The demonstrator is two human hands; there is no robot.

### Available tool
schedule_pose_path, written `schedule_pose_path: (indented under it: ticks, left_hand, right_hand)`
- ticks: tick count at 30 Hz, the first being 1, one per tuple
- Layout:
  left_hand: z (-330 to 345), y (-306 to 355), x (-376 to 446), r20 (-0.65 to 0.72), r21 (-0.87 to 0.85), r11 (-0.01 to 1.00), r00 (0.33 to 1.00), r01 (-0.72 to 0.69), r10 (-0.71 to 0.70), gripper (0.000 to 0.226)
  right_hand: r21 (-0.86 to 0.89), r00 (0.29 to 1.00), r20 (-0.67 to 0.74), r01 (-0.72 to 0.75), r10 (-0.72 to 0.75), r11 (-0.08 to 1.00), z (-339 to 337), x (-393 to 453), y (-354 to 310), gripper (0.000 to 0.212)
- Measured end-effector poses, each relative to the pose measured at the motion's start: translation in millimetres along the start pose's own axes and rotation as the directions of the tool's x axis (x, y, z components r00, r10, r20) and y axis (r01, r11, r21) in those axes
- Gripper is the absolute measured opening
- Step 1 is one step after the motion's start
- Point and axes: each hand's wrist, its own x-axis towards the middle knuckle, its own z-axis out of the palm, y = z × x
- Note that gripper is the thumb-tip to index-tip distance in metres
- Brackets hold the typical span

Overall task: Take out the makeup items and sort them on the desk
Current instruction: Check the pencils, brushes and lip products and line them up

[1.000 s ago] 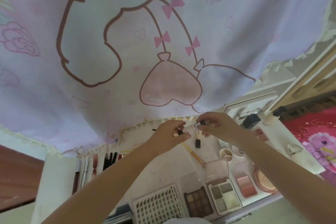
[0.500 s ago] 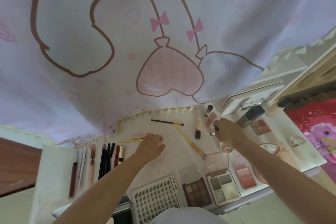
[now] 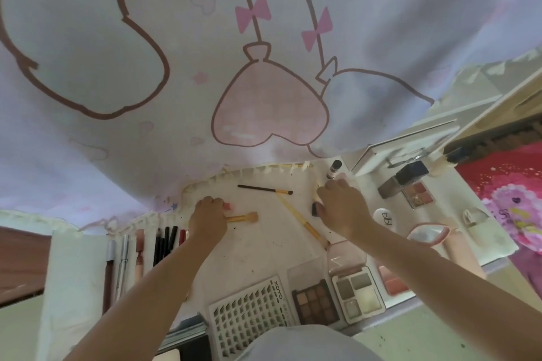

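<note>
Curtain (image 3: 264, 53) with heart print hangs over far desk (image 3: 255, 252) edge. Pencils (image 3: 164, 243) lined up at left; lash tray (image 3: 249, 313), brown palette (image 3: 316, 300), green palette (image 3: 359, 291) along near edge. Thin brush (image 3: 265, 189) and long yellow brush (image 3: 299, 221) lie between hands. Since half second ago, left hand (image 3: 207, 221) now lies over short brush (image 3: 245, 217) handle beside pink tube (image 3: 228, 206), fingers curled, grip unclear. Right hand (image 3: 341, 208) palm-down over small dark bottle (image 3: 315, 209); hold unclear. Both forearms outstretched.
</note>
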Motion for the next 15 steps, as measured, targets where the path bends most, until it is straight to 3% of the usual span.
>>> schedule_pose_path:
  ticks: [3, 8, 12, 15]
  left_hand:
    - [-3, -2, 4, 0.032, 0.093, 0.996, 0.999, 0.008, -0.011, 0.035]
    - [-7, -11, 14, 0.109, 0.207, 0.978, 0.994, -0.022, 0.0, 0.041]
    - [-13, -22, 24, 0.116, 0.216, 0.975, 0.993, -0.056, 0.031, 0.034]
    - [-20, -31, 33, 0.021, 0.124, 0.985, 0.993, -0.117, 0.115, 0.017]
  right_hand:
    - [0.055, 0.994, 0.018, 0.109, -0.11, 0.993, 3, 10, -21, 0.03]
    - [0.143, 0.964, 0.182, 0.168, -0.193, 0.975, 16, 36, -54, 0.034]
    - [0.217, 0.948, 0.245, 0.149, -0.201, 0.965, 25, 59, -74, 0.033]
    - [0.302, 0.943, 0.25, 0.139, -0.218, 0.943, 26, 73, -79, 0.034]
